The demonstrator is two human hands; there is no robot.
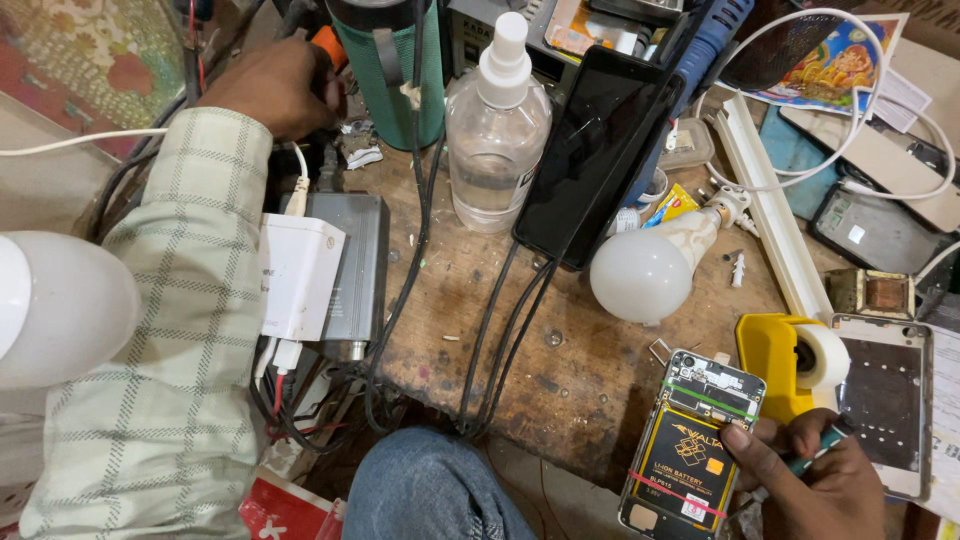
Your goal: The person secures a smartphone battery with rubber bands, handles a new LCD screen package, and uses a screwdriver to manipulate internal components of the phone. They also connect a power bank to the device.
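**Opened phone in hand at the bench**

The right hand (815, 480) is curling its fingers around an opened phone (690, 440) and a thin green tool (815, 455), thumb pressing the battery, at the wooden bench's (560, 350) near edge. The left hand (270, 85) is reaching far left, fingers closing on something orange (325, 45) beside the green cylinder (395, 75). Apparently a tool-fetching step; what follows calls for a steady grip.

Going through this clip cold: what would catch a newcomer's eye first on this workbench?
Probably the opened phone at lower right, its back off and battery exposed, held by the right hand along with a thin green-handled tool. Next, the white bulb lying mid-bench beside a black phone propped upright and a clear spray bottle. At upper left, the left hand reaches among cables near a green cylinder.
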